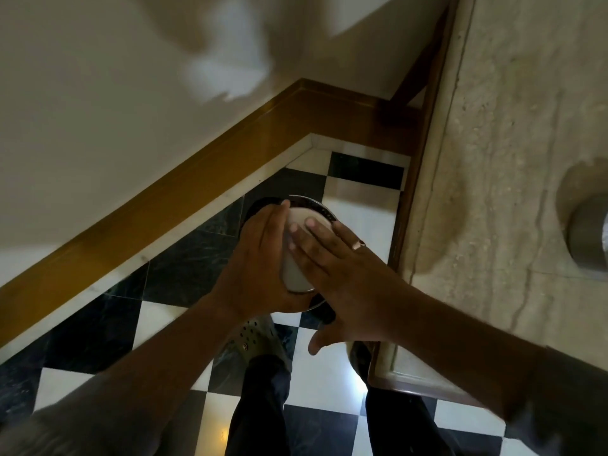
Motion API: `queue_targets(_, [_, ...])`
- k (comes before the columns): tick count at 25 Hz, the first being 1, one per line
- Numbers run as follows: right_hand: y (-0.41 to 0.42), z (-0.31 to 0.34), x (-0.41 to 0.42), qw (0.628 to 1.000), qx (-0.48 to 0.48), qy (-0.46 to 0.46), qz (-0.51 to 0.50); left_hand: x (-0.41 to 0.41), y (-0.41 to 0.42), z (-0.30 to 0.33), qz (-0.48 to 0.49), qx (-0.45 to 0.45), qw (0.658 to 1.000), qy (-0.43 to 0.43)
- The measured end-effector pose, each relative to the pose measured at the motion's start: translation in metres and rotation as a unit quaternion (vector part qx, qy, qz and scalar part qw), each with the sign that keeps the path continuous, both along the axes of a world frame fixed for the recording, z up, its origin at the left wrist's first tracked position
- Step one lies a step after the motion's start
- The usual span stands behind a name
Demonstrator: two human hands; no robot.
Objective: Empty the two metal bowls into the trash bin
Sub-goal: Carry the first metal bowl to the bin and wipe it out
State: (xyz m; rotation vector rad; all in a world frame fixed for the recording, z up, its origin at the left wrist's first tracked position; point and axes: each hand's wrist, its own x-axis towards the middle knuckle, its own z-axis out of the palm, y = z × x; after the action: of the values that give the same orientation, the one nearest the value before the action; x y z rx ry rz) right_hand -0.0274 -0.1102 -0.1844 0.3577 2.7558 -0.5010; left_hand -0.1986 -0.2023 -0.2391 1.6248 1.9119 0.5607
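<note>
A metal bowl (pixel 297 263) is held upside down and tilted, its pale base facing me, right over the round trash bin (pixel 313 203) on the checkered floor. My left hand (pixel 258 268) grips the bowl from its left side. My right hand (pixel 342 274) lies flat on the bowl's base with fingers spread and the thumb hanging free below. Most of the bin is hidden under the bowl and hands; only its dark mouth and metal rim show. A second metal bowl (pixel 589 236) stands on the stone counter (pixel 493 153) at the right edge.
The bin sits in a corner between a wall with a brown skirting board (pixel 184 189) and the counter's wooden side (pixel 414 179). My foot in a perforated shoe (pixel 255 335) stands just before the bin, my dark-trousered legs below.
</note>
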Motion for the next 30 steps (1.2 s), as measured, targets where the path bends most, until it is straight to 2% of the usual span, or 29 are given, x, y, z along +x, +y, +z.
queue_targets(2, [0.009,-0.005,0.002,1.0,0.011,0.008,-0.005,-0.007,-0.005,-0.005,-0.002,0.005,1.0,0.019])
queue_targets(5, [0.013,-0.006,0.009,0.994,0.019,0.072,-0.081,-0.013,-0.011,-0.007,0.013,0.014,1.0,0.009])
queue_targets(9, [0.004,-0.023,0.017,0.982,-0.036,0.108,-0.152,-0.011,-0.005,0.015,0.08,-0.063,0.985,-0.137])
queue_targets(11, [0.004,-0.022,0.012,0.961,-0.107,0.135,-0.215,-0.014,-0.001,0.024,0.185,-0.129,0.941,-0.253])
queue_targets(12, [0.003,-0.021,0.008,0.936,-0.171,0.136,-0.277,-0.014,0.002,0.027,0.259,-0.164,0.897,-0.318])
queue_targets(14, [0.0,-0.021,-0.002,0.85,-0.299,0.101,-0.422,-0.014,0.008,0.031,0.383,-0.214,0.799,-0.412])
queue_targets(15, [-0.002,-0.023,-0.007,0.794,-0.358,0.066,-0.487,-0.015,0.009,0.032,0.417,-0.235,0.766,-0.429])
queue_targets(17, [-0.007,-0.03,-0.014,0.659,-0.46,0.02,-0.594,-0.013,0.008,0.035,0.429,-0.269,0.736,-0.45])
queue_targets(18, [-0.009,-0.031,-0.016,0.604,-0.492,0.008,-0.627,-0.011,0.007,0.038,0.427,-0.279,0.731,-0.452])
queue_targets(20, [-0.013,-0.031,-0.022,0.549,-0.507,-0.007,-0.665,-0.011,0.008,0.045,0.437,-0.283,0.725,-0.452])
queue_targets(22, [-0.015,-0.026,-0.028,0.532,-0.496,-0.018,-0.686,-0.01,0.01,0.052,0.445,-0.281,0.719,-0.453])
queue_targets(24, [-0.01,-0.018,-0.031,0.525,-0.484,-0.012,-0.7,-0.011,0.015,0.06,0.442,-0.28,0.728,-0.442])
queue_targets(27, [0.004,0.003,-0.027,0.519,-0.481,0.037,-0.706,-0.012,0.029,0.083,0.438,-0.261,0.743,-0.433])
queue_targets(30, [0.021,0.034,-0.014,0.494,-0.495,0.101,-0.707,-0.005,0.047,0.116,0.404,-0.235,0.776,-0.423])
